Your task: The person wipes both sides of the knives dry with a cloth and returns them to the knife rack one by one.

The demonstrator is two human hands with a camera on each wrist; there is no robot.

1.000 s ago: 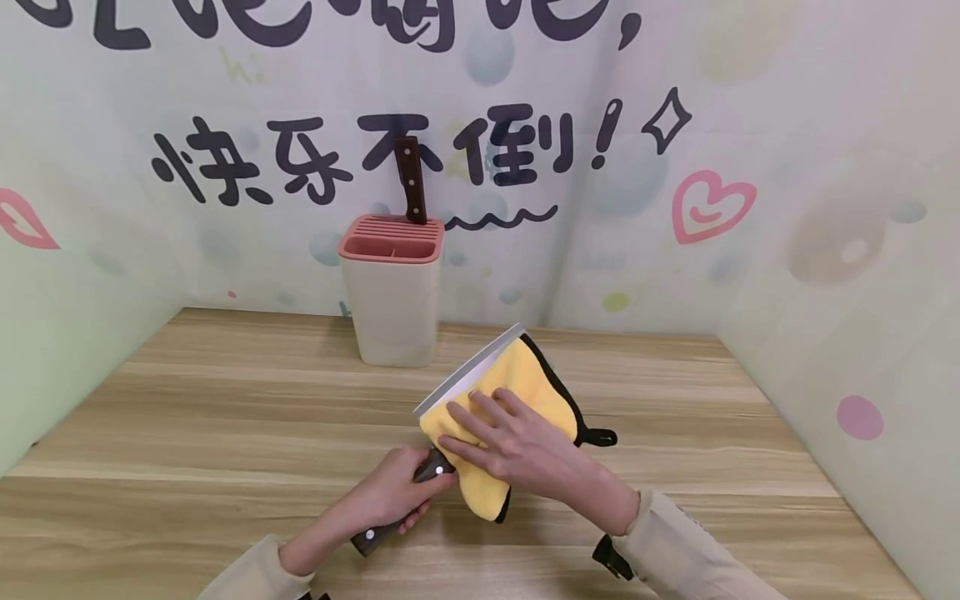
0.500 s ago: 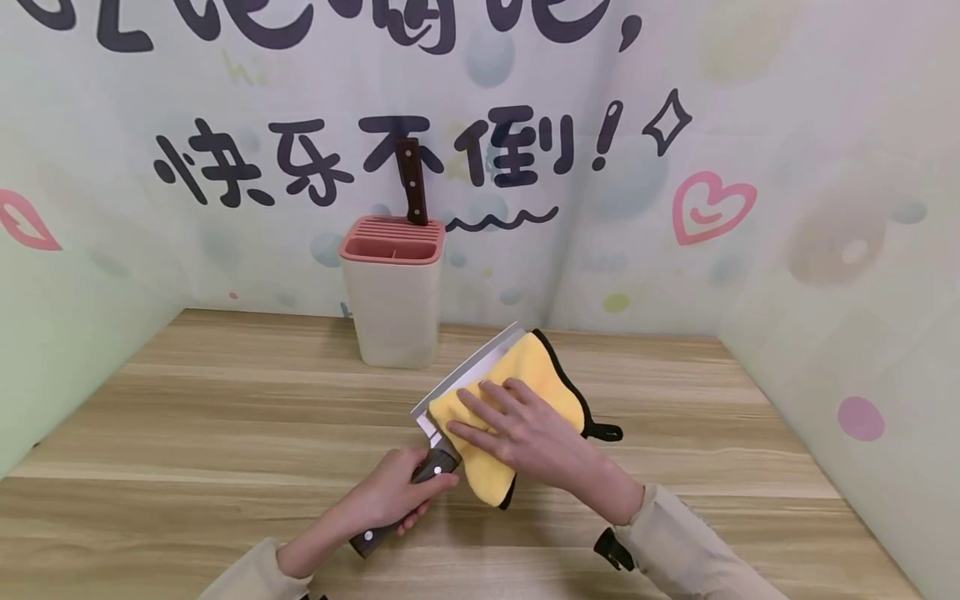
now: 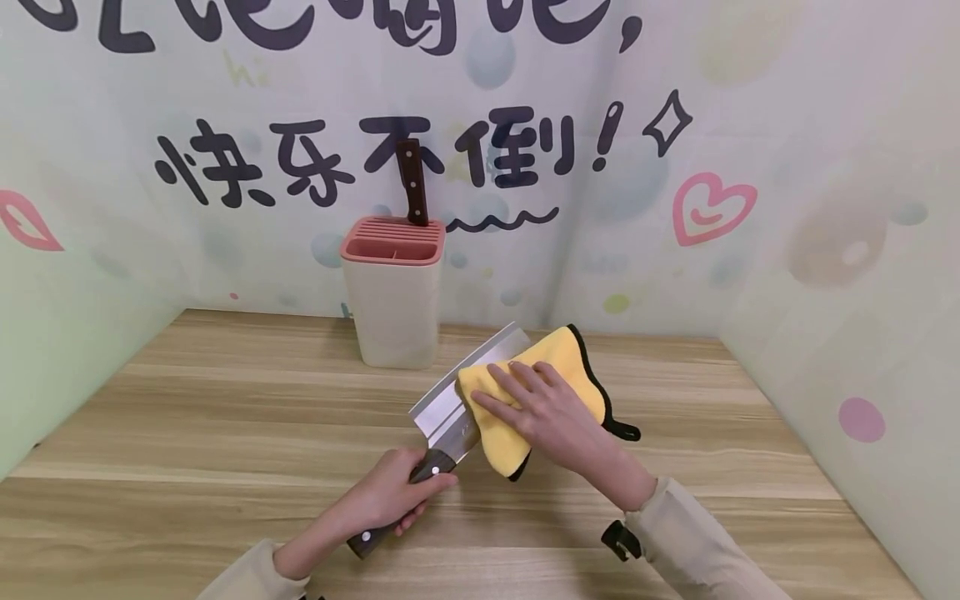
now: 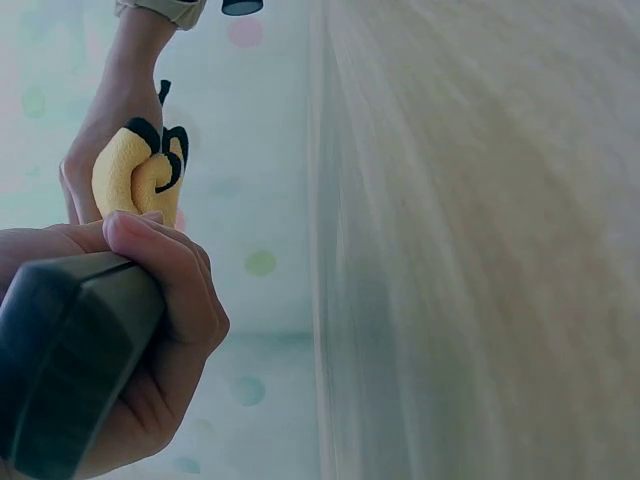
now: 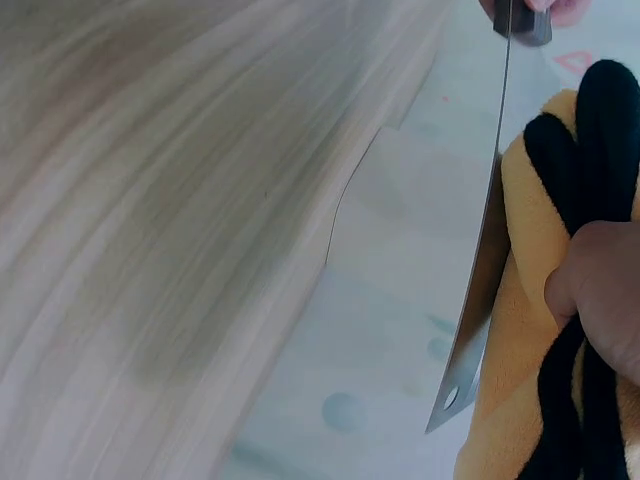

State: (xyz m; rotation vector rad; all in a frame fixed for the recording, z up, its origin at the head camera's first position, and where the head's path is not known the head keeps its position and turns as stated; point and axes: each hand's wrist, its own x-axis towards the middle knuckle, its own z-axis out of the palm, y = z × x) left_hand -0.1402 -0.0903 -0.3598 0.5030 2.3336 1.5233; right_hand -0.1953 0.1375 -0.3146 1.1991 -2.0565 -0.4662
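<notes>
In the head view my left hand (image 3: 393, 492) grips the dark riveted handle (image 3: 363, 542) of a cleaver. The wide steel blade (image 3: 457, 425) of the cleaver is raised above the table, slanting up to the right. A yellow cloth (image 3: 495, 442) with black trim and a black loop covers part of the blade. On top of the cloth lie the fingers of my right hand (image 3: 555, 417); in the right wrist view the thumb (image 5: 610, 300) holds the cloth's folds from the other side. The left wrist view shows my left hand's fingers (image 4: 175, 290) curled round the handle.
A white knife block (image 3: 393, 312) with a pink slotted top stands at the back of the wooden table (image 3: 187, 467). One brown-handled knife (image 3: 412, 183) is upright in it. Walls with printed lettering close off the back and sides.
My right hand and the cloth have slid to the right, away from the handle, so more of the blade near the handle shows. My left hand has barely moved.
</notes>
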